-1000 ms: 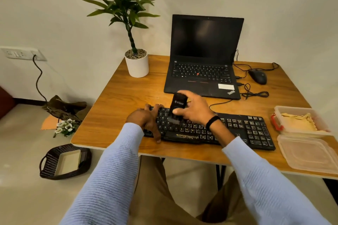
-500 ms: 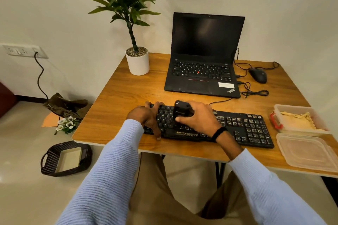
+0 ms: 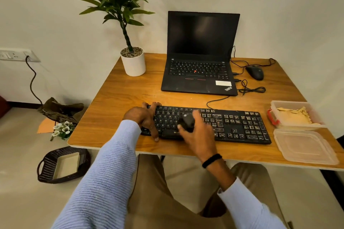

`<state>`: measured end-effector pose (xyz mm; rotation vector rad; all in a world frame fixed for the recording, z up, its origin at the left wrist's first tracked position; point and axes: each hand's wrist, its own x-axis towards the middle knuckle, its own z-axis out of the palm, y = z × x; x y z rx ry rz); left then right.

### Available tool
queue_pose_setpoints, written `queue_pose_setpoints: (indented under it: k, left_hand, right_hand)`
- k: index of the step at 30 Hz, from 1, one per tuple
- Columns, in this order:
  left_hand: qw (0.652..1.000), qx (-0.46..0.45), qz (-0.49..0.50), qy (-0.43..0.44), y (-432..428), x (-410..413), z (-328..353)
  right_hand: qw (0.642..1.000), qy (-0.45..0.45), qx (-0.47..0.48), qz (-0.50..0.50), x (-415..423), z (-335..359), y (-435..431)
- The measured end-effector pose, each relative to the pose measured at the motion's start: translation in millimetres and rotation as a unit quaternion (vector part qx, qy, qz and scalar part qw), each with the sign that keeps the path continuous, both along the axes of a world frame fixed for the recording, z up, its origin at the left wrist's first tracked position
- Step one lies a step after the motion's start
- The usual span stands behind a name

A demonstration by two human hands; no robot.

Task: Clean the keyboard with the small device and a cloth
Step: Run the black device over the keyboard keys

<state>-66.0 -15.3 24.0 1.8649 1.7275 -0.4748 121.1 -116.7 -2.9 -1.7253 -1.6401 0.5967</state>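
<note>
A black keyboard (image 3: 234,126) lies along the front of the wooden table (image 3: 121,95); its right-hand keys look dusty. My right hand (image 3: 200,134) grips a small black device (image 3: 187,121) and holds it on the keys left of the middle, blurred by motion. My left hand (image 3: 144,117) clamps the keyboard's left end, fingers over the far edge and thumb at the near edge. A yellow cloth (image 3: 292,116) lies in an open plastic box (image 3: 275,105) to the right of the keyboard.
Behind the keyboard stand an open laptop (image 3: 201,52), a mouse (image 3: 255,72) with loose cables, and a potted plant (image 3: 133,61). The box lid (image 3: 305,147) lies at the front right corner. On the floor to the left sit a dark basket (image 3: 63,165) and a bag.
My right hand has drawn the device from the far key rows toward the keyboard's near edge. My left hand has stayed on the keyboard's left end.
</note>
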Motion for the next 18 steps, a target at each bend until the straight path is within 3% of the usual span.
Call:
queue_pose_setpoints:
  k: [2,6,9,12,15,18]
  left_hand:
    - [1.0,0.002,-0.005,0.007,0.1,0.1,-0.1]
    - [1.0,0.004,-0.001,0.004,0.5,-0.8,-1.6]
    - [1.0,0.005,-0.004,0.003,0.2,-0.1,-1.0]
    - [1.0,0.0,0.003,-0.001,1.5,0.7,-1.9]
    - [1.0,-0.002,0.004,-0.003,1.8,-0.1,-1.1]
    - [1.0,-0.005,0.0,-0.003,0.9,0.1,-1.4]
  right_hand:
    - [0.998,-0.001,-0.018,0.064,-12.0,-3.5,-9.1]
    - [0.999,0.025,0.017,-0.016,-7.0,-3.0,-4.1]
    - [0.999,0.032,-0.018,0.014,-1.4,-1.1,-12.5]
    - [0.997,0.029,0.02,-0.064,-1.8,-2.3,-27.4]
    - [0.999,0.018,0.016,-0.027,-10.9,-11.5,-36.9]
    - [0.985,0.041,0.005,-0.166,-2.8,-9.5,-40.1]
